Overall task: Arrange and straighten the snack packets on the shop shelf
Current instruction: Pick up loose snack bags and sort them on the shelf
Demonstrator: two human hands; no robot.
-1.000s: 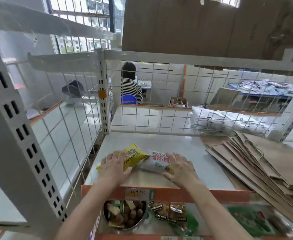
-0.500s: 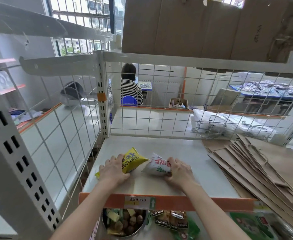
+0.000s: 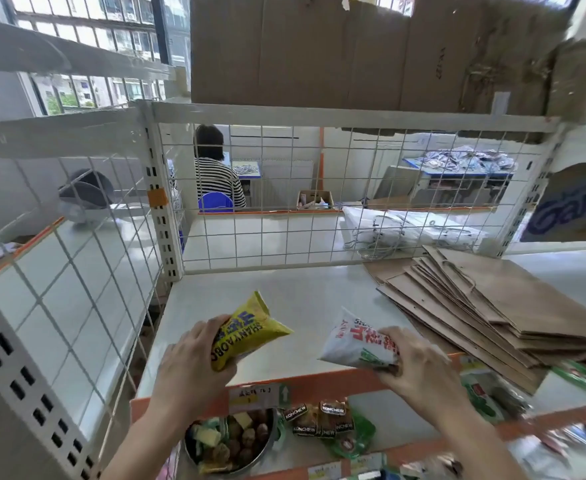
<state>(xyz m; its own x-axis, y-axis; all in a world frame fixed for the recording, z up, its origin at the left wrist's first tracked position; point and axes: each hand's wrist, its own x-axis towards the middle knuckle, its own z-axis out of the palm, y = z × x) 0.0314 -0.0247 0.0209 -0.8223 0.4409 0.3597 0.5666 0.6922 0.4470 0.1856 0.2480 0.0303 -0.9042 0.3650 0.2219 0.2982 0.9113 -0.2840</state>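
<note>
While a metal bowl (image 3: pixel 229 441) of mixed sweets and some dark packets (image 3: pixel 319 419) sit on the lower shelf (image 3: pixel 398 422) nearest the camera, both hands are just above them, at the orange front edge of the white shelf (image 3: pixel 302 299). The left hand (image 3: pixel 187 368) grips a yellow packet (image 3: pixel 246 332) by its near end: the fingers (image 3: pixel 212 323) curl over the packet's left side and the thumb closes under its bottom corner, so most of the packet sticks out past the fingers, tilted up and away to the right. The right hand (image 3: pixel 419 368) grips a white packet (image 3: pixel 357 344) with red print at its right end, fingers wrapped over the top and thumb below; the packet's free corner points left toward the yellow one, and the two are apart. Just beyond the right hand, a fanned stack of brown paper bags (image 3: pixel 492 306) lies flat on the shelf. Behind stands a wire grid (image 3: pixel 284 202), through which a person (image 3: pixel 215 178) in a striped top is seen seated. Cardboard (image 3: pixel 319 46) rises above the grid.
</note>
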